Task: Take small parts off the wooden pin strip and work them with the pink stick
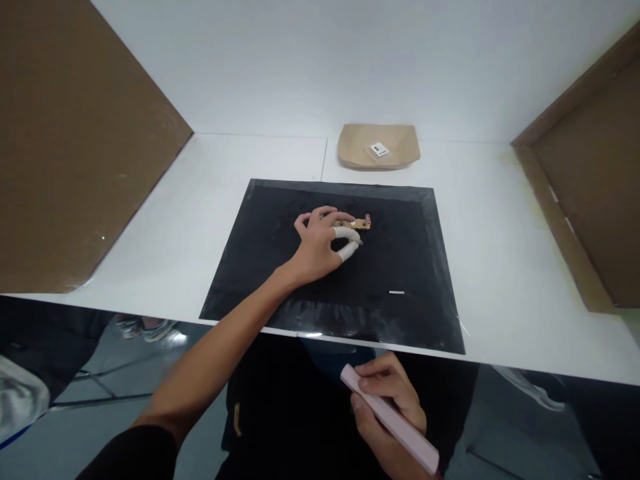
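Note:
My left hand (320, 243) rests over the black mat, with white finger covers on its thumb and index finger. Those two fingertips pinch a small dark piece (361, 243), too small to name. Under and beside the other fingers lies a narrow tan strip (363, 225) with small parts on it and a reddish, clear bit at its right end; my fingers partly hide it. Below the table edge, my right hand (387, 407) is closed around a long pale pink bar-shaped tool (395, 423), held slanting.
A short thin pale rod (397, 292) lies on the black mat (420, 267). Behind the mat, a brown paper tray (350, 147) holds a small clear box with a white label (379, 150). Brown panels flank the white table (500, 267) at left and right.

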`<state>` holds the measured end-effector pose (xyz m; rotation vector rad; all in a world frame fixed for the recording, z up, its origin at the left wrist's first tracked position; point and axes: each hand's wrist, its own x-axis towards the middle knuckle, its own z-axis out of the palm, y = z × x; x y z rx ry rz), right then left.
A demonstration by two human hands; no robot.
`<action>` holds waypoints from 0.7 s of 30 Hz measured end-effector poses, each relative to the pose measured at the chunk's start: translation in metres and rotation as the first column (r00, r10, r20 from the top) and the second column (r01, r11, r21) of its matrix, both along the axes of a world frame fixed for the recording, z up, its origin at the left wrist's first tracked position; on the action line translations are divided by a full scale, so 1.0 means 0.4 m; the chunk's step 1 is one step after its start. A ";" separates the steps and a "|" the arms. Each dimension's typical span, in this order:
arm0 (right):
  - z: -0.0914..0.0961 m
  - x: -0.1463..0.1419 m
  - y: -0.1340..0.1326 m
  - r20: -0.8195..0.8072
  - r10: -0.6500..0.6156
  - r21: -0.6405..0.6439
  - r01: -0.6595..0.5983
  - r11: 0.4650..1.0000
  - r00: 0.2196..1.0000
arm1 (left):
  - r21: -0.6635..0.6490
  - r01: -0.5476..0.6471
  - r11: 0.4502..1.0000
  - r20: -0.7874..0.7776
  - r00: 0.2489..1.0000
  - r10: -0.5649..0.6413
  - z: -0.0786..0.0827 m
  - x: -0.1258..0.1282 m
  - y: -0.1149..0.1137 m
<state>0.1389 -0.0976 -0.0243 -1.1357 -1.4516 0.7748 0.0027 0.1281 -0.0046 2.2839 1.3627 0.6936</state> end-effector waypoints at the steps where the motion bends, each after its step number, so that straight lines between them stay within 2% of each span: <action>1: -0.001 0.001 0.000 0.002 0.003 -0.009 -0.003 1.000 1.000 | -0.006 0.026 1.000 0.005 1.000 -0.026 -0.007 -0.001 -0.022; 3: -0.004 0.002 -0.001 0.007 0.009 -0.016 -0.009 1.000 1.000 | -0.041 0.094 0.995 -0.001 0.996 -0.094 -0.026 0.000 -0.064; 7: -0.011 0.003 0.000 0.008 0.025 -0.015 -0.024 1.000 1.000 | -0.032 0.101 0.994 -0.031 0.994 -0.101 -0.061 0.010 -0.111; 12: -0.023 0.003 -0.001 -0.003 0.062 -0.048 -0.063 0.997 0.998 | 0.036 0.063 0.997 -0.082 0.995 -0.060 -0.072 0.012 -0.111; 21: -0.038 -0.007 -0.002 -0.024 0.135 -0.087 -0.136 0.987 0.991 | 0.011 -0.034 0.999 -0.063 0.997 0.035 -0.071 0.018 -0.091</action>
